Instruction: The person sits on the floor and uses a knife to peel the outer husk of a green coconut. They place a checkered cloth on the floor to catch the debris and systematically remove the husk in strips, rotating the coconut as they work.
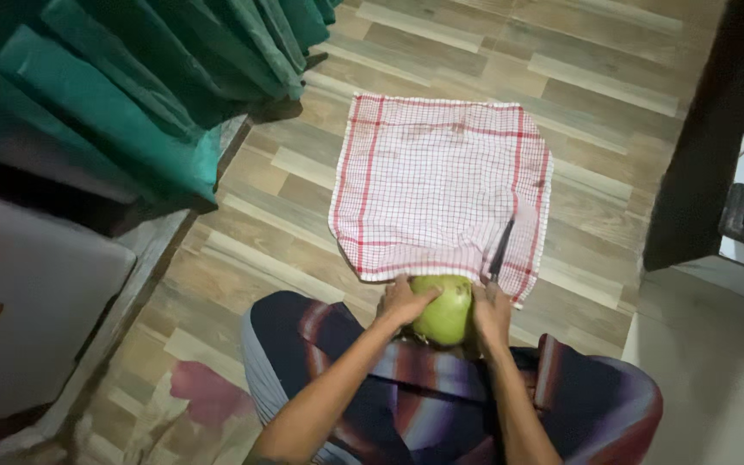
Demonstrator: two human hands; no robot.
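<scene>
On my lap, at near edge of the checked cloth (441, 194), sits the green coconut (446, 308). My left hand (405, 301): fingers curled over its left side & top, gripping it. My right hand (492, 314): fingers closed round a knife (501, 250) handle, pressed against fruit's right side; dark blade points up & away, lying over cloth's red-white checks. Cloth lies flat on wood-plank floor (596, 77). Teal curtain (131, 95) hangs upper left, well apart.
</scene>
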